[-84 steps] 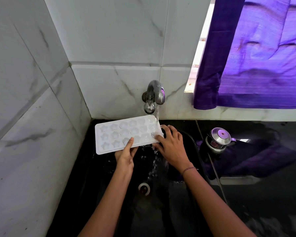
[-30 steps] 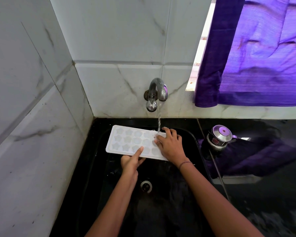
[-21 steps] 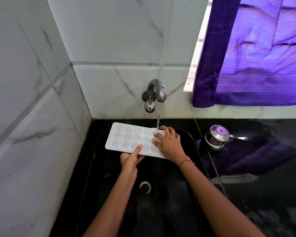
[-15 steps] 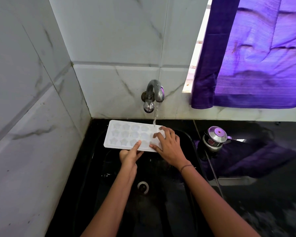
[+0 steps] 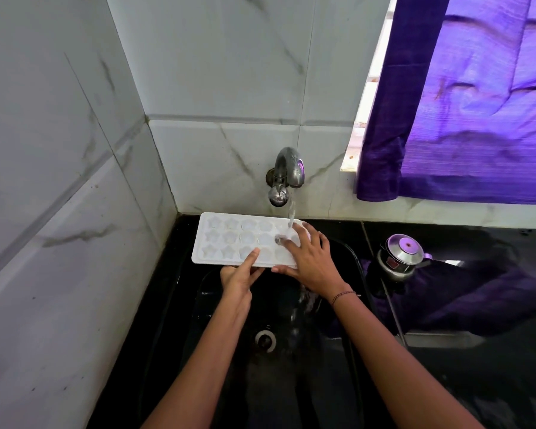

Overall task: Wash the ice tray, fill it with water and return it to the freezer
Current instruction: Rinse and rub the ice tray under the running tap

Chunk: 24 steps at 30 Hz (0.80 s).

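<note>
A white ice tray (image 5: 226, 239) with star and round cells is held level over the black sink (image 5: 180, 305), cells facing up. My left hand (image 5: 239, 278) grips its near edge, thumb on top and fingers underneath. My right hand (image 5: 310, 258) lies on the tray's right end with fingers spread over the cells and the thumb at the near edge. Water runs from the chrome tap (image 5: 287, 176) onto the tray's right cells beside my right fingers. Some water spills off into the sink below.
The sink drain (image 5: 265, 340) lies below my forearms. A small steel pot with a lid (image 5: 403, 257) stands on the black counter to the right. Tiled walls close off the left and back. A purple curtain (image 5: 477, 113) hangs at the upper right.
The tray went from tilted up under the tap to level, shifting slightly left. Both hands kept their hold; the right fingers moved over the right cells under the water.
</note>
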{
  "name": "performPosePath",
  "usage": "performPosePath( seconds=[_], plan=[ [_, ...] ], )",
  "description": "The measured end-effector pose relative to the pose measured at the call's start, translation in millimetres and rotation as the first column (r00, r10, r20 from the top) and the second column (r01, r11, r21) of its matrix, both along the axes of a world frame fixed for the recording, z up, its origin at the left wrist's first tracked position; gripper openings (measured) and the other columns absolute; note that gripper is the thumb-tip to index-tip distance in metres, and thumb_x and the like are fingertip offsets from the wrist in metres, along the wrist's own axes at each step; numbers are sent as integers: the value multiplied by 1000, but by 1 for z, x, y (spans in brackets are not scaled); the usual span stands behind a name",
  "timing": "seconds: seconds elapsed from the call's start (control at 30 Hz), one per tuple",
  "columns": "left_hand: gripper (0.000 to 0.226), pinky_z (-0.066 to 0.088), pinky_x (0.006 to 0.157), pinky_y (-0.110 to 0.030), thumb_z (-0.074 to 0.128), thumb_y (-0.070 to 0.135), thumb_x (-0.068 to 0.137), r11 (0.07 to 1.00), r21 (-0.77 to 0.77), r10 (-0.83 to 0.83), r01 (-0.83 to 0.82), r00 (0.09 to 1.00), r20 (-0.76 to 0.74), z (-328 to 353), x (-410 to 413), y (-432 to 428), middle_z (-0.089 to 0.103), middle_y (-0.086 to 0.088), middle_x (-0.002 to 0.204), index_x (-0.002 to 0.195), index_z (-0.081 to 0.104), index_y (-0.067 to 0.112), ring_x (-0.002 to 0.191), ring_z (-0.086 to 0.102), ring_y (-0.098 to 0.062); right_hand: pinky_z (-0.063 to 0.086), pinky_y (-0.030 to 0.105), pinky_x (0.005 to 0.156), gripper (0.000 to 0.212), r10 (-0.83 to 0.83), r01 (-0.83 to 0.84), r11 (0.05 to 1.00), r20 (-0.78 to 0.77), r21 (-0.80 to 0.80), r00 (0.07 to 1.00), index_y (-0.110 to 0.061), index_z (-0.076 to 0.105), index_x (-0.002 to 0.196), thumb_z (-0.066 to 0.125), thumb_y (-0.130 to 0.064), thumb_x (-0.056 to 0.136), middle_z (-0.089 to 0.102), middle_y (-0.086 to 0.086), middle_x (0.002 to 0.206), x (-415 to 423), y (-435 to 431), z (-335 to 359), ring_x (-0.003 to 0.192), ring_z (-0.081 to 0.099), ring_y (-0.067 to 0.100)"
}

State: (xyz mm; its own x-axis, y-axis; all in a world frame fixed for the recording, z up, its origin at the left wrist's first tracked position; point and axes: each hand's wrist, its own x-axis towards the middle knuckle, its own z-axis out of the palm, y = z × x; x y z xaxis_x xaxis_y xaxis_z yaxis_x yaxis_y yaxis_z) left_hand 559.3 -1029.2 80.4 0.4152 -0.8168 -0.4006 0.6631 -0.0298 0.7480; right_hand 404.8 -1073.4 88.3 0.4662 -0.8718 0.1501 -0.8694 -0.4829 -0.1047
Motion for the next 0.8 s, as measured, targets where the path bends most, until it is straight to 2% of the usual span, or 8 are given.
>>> performPosePath(
  seconds=[0.1, 0.23, 0.33, 0.47, 0.67, 0.8],
  plan=[
    [38, 60, 64, -30, 72, 1, 77, 1000, -5, 4, -4, 1000, -16, 3, 2, -3, 67, -4, 107, 110, 59, 14, 92, 67, -17, 11, 51, 115, 76, 35, -35, 999, 25, -14, 999, -30, 42, 137, 36, -77, 78, 21, 7, 153, -1, -5, 5, 144, 8, 30],
    [44, 60, 61, -29, 70, 0, 78, 1000, -29, -3, 2, 1000, -24, 7, -4, -8, 66, -7, 112, 119, 57, 9, 96, 66, -21, 13, 48, 114, 80, 15, -17, 995, -20, -95, 1000, -19, 47, 132, 33, -77, 79, 30, 8, 149, 0, -8, 7, 142, 16, 29],
    [44, 59, 60, -28, 69, -1, 79, 999, -50, -11, 10, 1000, -20, 10, -6, -10, 65, -7, 113, 121, 56, 8, 94, 66, -21, 13, 49, 114, 77, 19, -17, 997, 23, -71, 1000, -26, 43, 138, 37, -76, 80, 27, 7, 151, -4, -10, 7, 143, 14, 30],
    [44, 59, 60, -28, 69, 0, 79, 998, -58, -24, 23, 999, -22, 9, -12, -12, 66, -7, 111, 120, 56, 8, 92, 66, -19, 17, 50, 113, 73, 19, -15, 998, 51, -67, 999, -27, 48, 133, 42, -75, 79, 31, 8, 149, -11, -10, 11, 141, 19, 32],
    [43, 59, 60, -28, 72, 0, 77, 998, -57, -11, 8, 998, -58, 10, -19, -22, 68, -6, 107, 117, 58, 6, 91, 68, -19, 38, 51, 101, 45, 19, 8, 965, 100, -262, 995, -20, 63, 107, 50, -56, 86, 50, 14, 133, -17, -1, 6, 129, 42, 37],
    [42, 60, 62, -29, 73, 0, 76, 998, -56, 12, -16, 997, -80, 9, -20, -28, 67, -9, 111, 115, 59, 6, 95, 67, -22, 37, 51, 101, 38, 10, 14, 967, 91, -255, 996, -25, 63, 116, 49, -49, 90, 48, 14, 138, -20, -2, 4, 128, 41, 37]
  ],
)
